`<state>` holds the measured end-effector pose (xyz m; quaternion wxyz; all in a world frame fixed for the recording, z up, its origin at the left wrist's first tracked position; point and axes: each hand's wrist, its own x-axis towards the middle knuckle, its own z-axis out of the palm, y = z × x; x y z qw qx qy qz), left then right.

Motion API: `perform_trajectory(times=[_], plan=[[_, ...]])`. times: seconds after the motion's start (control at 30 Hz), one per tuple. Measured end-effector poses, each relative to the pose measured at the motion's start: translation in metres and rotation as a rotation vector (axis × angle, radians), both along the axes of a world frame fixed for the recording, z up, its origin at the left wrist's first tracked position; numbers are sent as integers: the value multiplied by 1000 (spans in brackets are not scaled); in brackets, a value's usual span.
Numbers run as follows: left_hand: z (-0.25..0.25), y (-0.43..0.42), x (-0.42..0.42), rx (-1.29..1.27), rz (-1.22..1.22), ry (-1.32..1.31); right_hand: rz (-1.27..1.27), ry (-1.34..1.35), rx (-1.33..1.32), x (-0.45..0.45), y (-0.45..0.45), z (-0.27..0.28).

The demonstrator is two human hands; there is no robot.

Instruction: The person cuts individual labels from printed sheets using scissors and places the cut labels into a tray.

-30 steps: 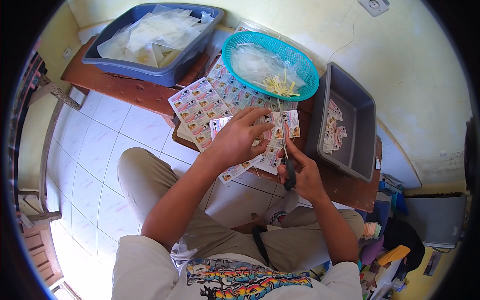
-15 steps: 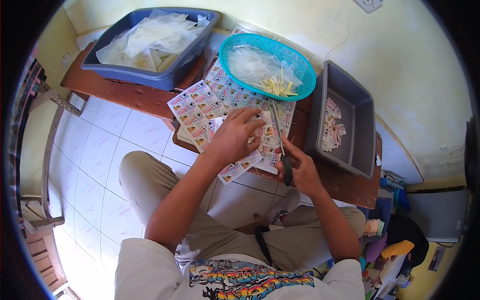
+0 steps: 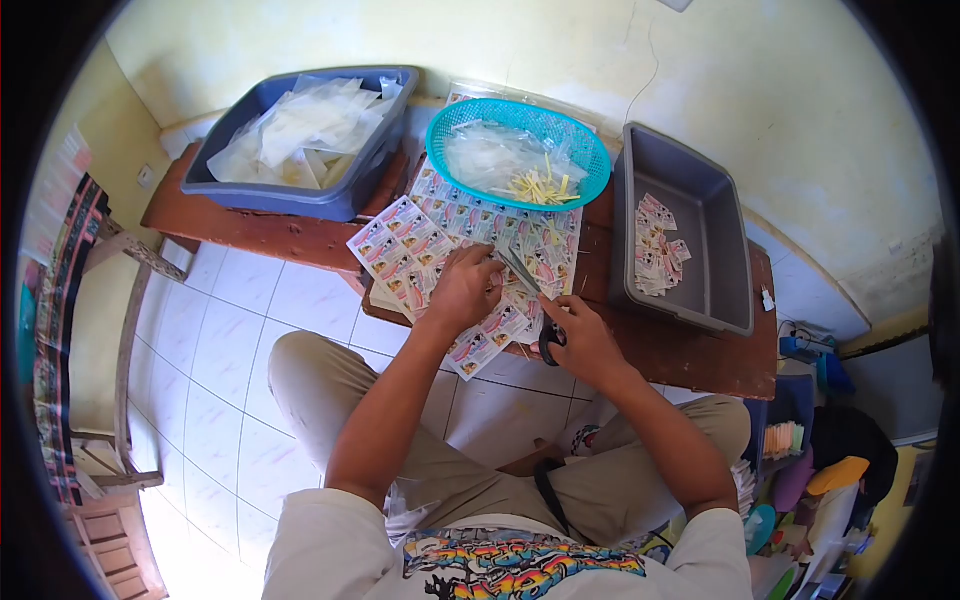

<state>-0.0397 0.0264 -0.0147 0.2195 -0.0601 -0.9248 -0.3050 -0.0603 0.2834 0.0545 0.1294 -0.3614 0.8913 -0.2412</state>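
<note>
My right hand is closed round the black handles of a pair of scissors, whose blades point up and left over the printed sheets. Beside the blades, my left hand bends its fingers down onto the labels; whatever lies between its fingertips is too small to make out. A printed sheet of labels spreads out left of that hand, and a smaller label strip lies below it, near the bench's front edge.
A teal basket with clear bags and yellow strips stands behind the sheets. On the right, a grey tub holds cut labels. A blue tub of plastic bags sits at the left on the wooden bench.
The camera view has shifted. The scissors have turned so that their blades lean further left, towards my left hand, and my two hands are closer together.
</note>
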Motion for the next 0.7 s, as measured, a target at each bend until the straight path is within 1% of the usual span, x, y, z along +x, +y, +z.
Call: perform_trajectory(times=[0.03, 0.1, 0.17, 0.23, 0.33, 0.47, 0.53, 0.6, 0.7], plan=[[0, 0, 0, 23, -3, 9, -6, 5, -12, 1, -1, -1], [0, -1, 0, 15, 3, 3, -60, 98, 76, 3, -5, -5], [3, 1, 2, 14, 14, -3, -75, 110, 109, 7, -9, -1], [4, 5, 6, 15, 75, -6, -90, 118, 144, 11, -14, 1], [7, 13, 10, -23, 107, -8, -90, 161, 175, 8, -21, -7], [22, 26, 15, -67, 76, -31, -126, 212, 189, 13, -30, -16], [30, 33, 18, -62, 74, -88, -140, 233, 191, 18, -36, -15], [36, 37, 25, -61, 68, -73, -116, 283, 292, 19, -37, -14], [38, 34, 38, -26, 25, -40, -81, 326, 329, 24, -39, -8]])
